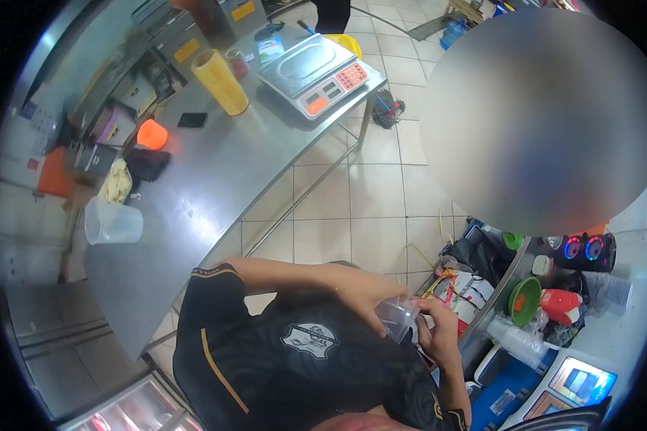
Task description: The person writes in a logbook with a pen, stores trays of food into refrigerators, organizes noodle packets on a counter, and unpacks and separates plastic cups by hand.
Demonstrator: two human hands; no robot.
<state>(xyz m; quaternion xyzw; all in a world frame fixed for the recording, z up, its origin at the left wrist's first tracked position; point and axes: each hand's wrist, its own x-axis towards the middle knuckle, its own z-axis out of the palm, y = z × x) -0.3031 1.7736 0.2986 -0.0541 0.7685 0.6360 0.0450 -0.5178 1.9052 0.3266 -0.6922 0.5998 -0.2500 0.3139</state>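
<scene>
A clear plastic cup [397, 319] is held in front of my chest, near the logo on the black shirt. My left hand [364, 291] is wrapped round one side of it, with the thumb along the front. On the other side, my right hand [438, 327] has its fingers bent against the cup's edge. Reflections blur the cup, and whether it is a single cup or a stack cannot be told.
A steel table [216, 169] bears a scale [316, 75], a yellow film roll [221, 82], a phone [193, 120], an orange cup [152, 135] and a clear tub [113, 221]. At right are a green bowl [525, 300], stacked cups [517, 343] and a speaker [586, 251].
</scene>
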